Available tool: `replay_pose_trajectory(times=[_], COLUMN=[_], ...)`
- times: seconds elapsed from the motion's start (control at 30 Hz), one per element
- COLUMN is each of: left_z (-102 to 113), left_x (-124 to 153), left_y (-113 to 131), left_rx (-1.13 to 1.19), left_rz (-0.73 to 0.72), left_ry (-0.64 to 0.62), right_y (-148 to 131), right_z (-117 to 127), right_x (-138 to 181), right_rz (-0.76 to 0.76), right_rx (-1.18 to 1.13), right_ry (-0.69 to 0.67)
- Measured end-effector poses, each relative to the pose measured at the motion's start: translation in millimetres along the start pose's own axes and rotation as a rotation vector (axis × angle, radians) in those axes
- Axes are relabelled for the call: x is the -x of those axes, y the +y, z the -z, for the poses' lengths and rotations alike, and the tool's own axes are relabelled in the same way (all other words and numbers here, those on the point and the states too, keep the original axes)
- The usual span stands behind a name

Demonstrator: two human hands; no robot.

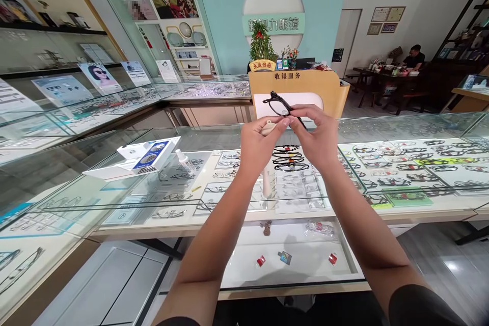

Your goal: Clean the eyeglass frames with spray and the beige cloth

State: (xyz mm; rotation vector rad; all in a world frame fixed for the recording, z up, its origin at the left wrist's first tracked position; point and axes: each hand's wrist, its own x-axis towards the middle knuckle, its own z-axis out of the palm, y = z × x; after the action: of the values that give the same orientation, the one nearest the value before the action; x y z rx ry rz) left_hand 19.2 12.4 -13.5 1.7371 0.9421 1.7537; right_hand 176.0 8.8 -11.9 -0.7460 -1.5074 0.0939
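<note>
Above the glass counter, my right hand (317, 135) pinches a pair of black-framed eyeglasses (279, 105) by one side, with a lens facing up and left. My left hand (255, 143) is closed on a bunched cream-coloured cloth (268, 127); its thumb and fingertips meet the right hand's at the lower edge of the glasses. Part of the frame is hidden behind the fingers. Beneath my hands, a short stack of dark eyeglasses (291, 167) lies in the display counter. A pale strip hangs or is reflected below the left hand; I cannot tell which.
On the glass top at left stand an open white-and-blue box (151, 157) and a small spray bottle (185, 162). An open drawer (244, 270) nearest me holds small red tags (261, 261). Beyond are a cashier desk (336, 92) and a seated person (414, 58) at a table.
</note>
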Motion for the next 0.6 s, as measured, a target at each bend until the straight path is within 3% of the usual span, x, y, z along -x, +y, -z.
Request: replay_pose_trajectory(times=[0.2, 0.37, 0.47, 0.6], left_z=[3, 14, 20, 16], left_x=[-7, -14, -15, -10], left_y=[-10, -16, -20, -28], left_rx=[0.073, -0.102, -0.376, -0.767], left_rz=[0.06, -0.021, -0.123, -0.124], left_ry=[0.057, 0.049, -0.121, -0.516], right_y=[-16, -25, -20, -15], right_z=[-1, 14, 28, 37], right_x=[3, -1, -6, -10], right_rz=[0.072, 0.036, 0.01, 0.017], right_rx=[0.172, 0.224, 0.22, 0.214], right_ry=[-0.11, -0.186, -0.055, 0.036])
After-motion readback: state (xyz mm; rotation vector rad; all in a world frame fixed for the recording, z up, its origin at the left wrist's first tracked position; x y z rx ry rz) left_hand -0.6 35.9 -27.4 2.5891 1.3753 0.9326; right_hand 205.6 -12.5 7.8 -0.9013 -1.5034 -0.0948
